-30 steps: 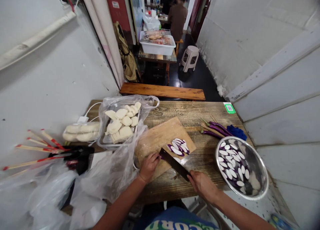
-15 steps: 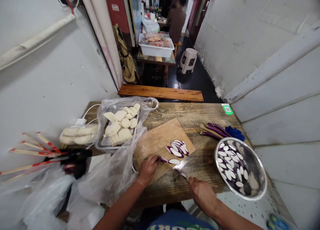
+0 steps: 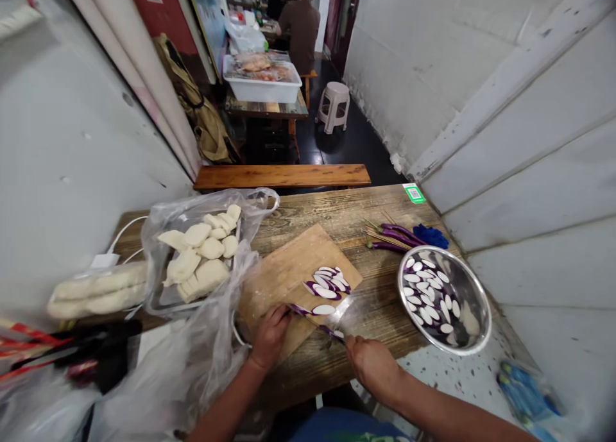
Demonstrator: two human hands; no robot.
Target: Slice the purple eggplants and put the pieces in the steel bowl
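Observation:
My left hand [image 3: 270, 335] is closed on the end of a thin purple eggplant [image 3: 299, 310] at the near edge of the wooden cutting board [image 3: 301, 253]. Just right of it, my right hand [image 3: 373, 365] grips a knife [image 3: 342, 310]; its shiny blade lies low over the board's edge, the handle hidden in my fist. Purple-skinned bits cling by the blade. One pale oval slice [image 3: 323, 310] lies between the hands. Behind it, a pile of eggplant slices [image 3: 329, 283] rests on the board.
Right of the board stands a steel bowl [image 3: 484, 301] holding eggplant slices. Whole eggplants [image 3: 397, 237] and a blue cloth [image 3: 432, 236] lie behind it. On the left sit a bagged tray of white pieces [image 3: 197, 253] and plastic bags [image 3: 168, 378]. A person [image 3: 299, 28] sits beyond the bench [image 3: 283, 175].
The camera view has turned to the right, so the scene sits further left. Both hands keep nearly the same place at the board, with the same grips.

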